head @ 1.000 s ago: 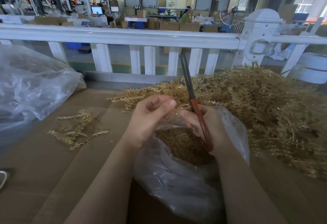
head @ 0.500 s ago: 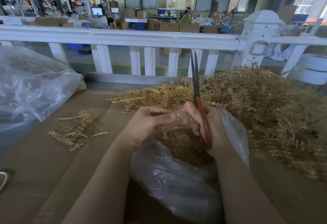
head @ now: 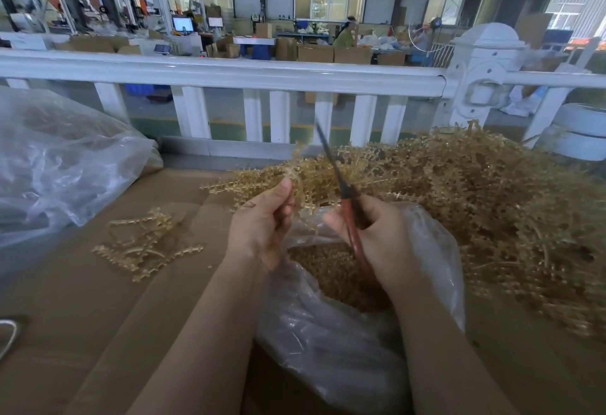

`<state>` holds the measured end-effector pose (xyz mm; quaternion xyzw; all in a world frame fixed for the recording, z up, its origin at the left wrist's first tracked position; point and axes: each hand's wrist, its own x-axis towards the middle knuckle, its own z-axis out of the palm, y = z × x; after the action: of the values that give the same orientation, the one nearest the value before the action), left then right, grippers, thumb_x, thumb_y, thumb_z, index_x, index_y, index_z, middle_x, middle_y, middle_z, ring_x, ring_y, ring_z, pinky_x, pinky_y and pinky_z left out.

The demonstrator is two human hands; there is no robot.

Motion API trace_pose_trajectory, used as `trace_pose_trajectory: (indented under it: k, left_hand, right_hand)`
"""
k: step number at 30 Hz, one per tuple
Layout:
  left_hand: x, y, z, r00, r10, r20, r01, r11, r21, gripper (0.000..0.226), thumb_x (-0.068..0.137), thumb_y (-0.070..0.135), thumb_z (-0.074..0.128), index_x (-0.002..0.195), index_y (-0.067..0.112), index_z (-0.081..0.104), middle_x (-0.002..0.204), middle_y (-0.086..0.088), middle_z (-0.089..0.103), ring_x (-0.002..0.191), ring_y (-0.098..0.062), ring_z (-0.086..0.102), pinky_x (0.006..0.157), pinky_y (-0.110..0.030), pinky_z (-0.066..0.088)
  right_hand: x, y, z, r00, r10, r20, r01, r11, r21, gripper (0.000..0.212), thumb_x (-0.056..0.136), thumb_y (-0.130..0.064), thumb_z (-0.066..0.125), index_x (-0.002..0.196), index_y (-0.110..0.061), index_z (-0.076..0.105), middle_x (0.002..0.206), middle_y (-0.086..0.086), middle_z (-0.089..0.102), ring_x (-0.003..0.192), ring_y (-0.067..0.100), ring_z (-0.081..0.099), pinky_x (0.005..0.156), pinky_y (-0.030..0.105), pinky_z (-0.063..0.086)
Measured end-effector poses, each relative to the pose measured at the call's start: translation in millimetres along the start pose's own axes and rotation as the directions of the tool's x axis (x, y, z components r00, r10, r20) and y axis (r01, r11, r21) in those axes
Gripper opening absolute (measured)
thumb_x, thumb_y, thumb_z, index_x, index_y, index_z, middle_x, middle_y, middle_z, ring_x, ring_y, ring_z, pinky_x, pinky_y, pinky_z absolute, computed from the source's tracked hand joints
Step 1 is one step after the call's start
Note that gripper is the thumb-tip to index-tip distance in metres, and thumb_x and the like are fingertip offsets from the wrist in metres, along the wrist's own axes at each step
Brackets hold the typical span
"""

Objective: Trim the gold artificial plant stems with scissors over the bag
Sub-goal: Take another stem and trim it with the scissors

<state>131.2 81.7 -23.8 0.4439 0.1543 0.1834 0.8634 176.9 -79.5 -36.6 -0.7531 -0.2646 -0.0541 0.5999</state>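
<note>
We logged: bag in front, centre; stem pile right; loose stems left; railing behind.

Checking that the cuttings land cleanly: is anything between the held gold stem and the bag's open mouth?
Nothing visible. The left hand holds the stem above the open bag; the scissors in the right hand stand beside it.

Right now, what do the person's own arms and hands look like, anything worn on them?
Both forearms are bare as far as the head view shows: no sleeves, gloves or watch in view. The left hand and right hand show no rings or markings that I can make out. The nails look short and unpainted where visible. The upper arms lie outside the picture.
</note>
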Motion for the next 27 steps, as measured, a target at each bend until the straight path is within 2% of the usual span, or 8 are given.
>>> trace_pose_trajectory:
  k: [3,6,11,14,18,20,25,27]
  left_hand:
    - [-1,-3,3,0.997,-0.020,-0.075,0.018,1.000,-0.025,0.012,0.082,0.023,0.075,0.078,0.014,0.069,0.060,0.006,0.059,0.048,-0.002,0.048,0.045,-0.012,0.041]
    - [1,-6,4,0.986,-0.071,-0.153,0.066,0.997,-0.034,0.015,0.088,0.021,0.071,0.077,0.013,0.064,0.054,0.006,0.057,0.044,-0.004,0.046,0.047,-0.016,0.041]
    - [0,-11,7,0.996,-0.063,-0.069,0.074,0.982,0.174,0.012,0.087,0.015,0.071,0.079,0.008,0.067,0.061,-0.003,0.059,0.049,-0.011,0.048,0.041,-0.019,0.041]
    - [-3,-9,8,0.996,-0.084,0.016,0.079,0.977,0.197,0.019,0.075,0.024,0.080,0.077,0.007,0.071,0.062,-0.002,0.060,0.047,-0.009,0.050,0.042,-0.017,0.043]
    - [-4,-5,7,0.988,-0.125,0.088,0.115,0.987,0.108,0.014,0.059,0.027,0.081,0.061,0.015,0.073,0.061,0.001,0.064,0.048,-0.005,0.055,0.046,-0.014,0.046]
    - [-4,-4,6,0.985,-0.119,0.124,0.110,0.991,0.080,0.012,0.060,0.026,0.081,0.062,0.016,0.075,0.064,0.001,0.066,0.051,-0.004,0.058,0.048,-0.015,0.047]
    - [-5,-2,8,0.985,-0.090,0.149,0.096,0.995,-0.031,0.003,0.068,0.017,0.075,0.069,0.016,0.077,0.067,0.001,0.070,0.055,-0.004,0.063,0.051,-0.014,0.052]
    - [-5,0,8,0.988,-0.064,0.138,0.076,0.994,-0.084,0.012,0.068,0.013,0.074,0.080,0.012,0.076,0.070,0.000,0.071,0.058,-0.005,0.065,0.053,-0.014,0.053]
  right_hand:
    - [-4,-1,4,0.996,-0.078,0.054,0.085,0.986,-0.147,0.026,0.067,-0.064,0.078,0.075,-0.042,0.066,0.071,-0.018,0.068,0.069,0.002,0.065,0.062,0.013,0.049]
    - [-6,-2,8,0.985,-0.138,0.099,0.154,0.974,-0.169,0.023,0.075,-0.043,0.086,0.071,-0.039,0.064,0.070,-0.030,0.066,0.070,-0.008,0.064,0.062,0.004,0.044]
    - [-4,2,9,0.988,-0.112,0.111,0.125,0.985,-0.120,0.023,0.082,-0.027,0.083,0.073,-0.040,0.066,0.069,-0.030,0.068,0.068,-0.010,0.065,0.061,0.003,0.044]
    - [-1,1,6,0.997,0.009,0.076,-0.001,0.994,-0.106,0.011,0.084,-0.035,0.079,0.079,-0.032,0.070,0.071,-0.021,0.072,0.069,-0.004,0.068,0.061,0.010,0.049]
    - [2,0,4,0.992,0.125,-0.014,-0.126,0.983,-0.131,0.030,0.084,-0.048,0.075,0.082,-0.019,0.073,0.074,0.001,0.073,0.074,0.018,0.070,0.077,0.043,0.058]
    - [2,0,4,0.993,0.113,-0.022,-0.115,0.978,-0.176,0.035,0.084,-0.052,0.073,0.079,-0.018,0.072,0.071,0.003,0.071,0.071,0.020,0.068,0.076,0.047,0.057]
    - [1,2,4,0.999,0.041,-0.014,-0.043,0.935,-0.352,0.047,0.073,-0.069,0.072,0.089,-0.026,0.074,0.073,-0.012,0.071,0.072,0.001,0.065,0.071,0.025,0.055]
    - [1,2,5,1.000,0.009,-0.005,-0.010,0.918,-0.397,0.060,0.064,-0.081,0.064,0.090,-0.028,0.071,0.075,-0.016,0.069,0.073,-0.004,0.063,0.065,0.012,0.047]
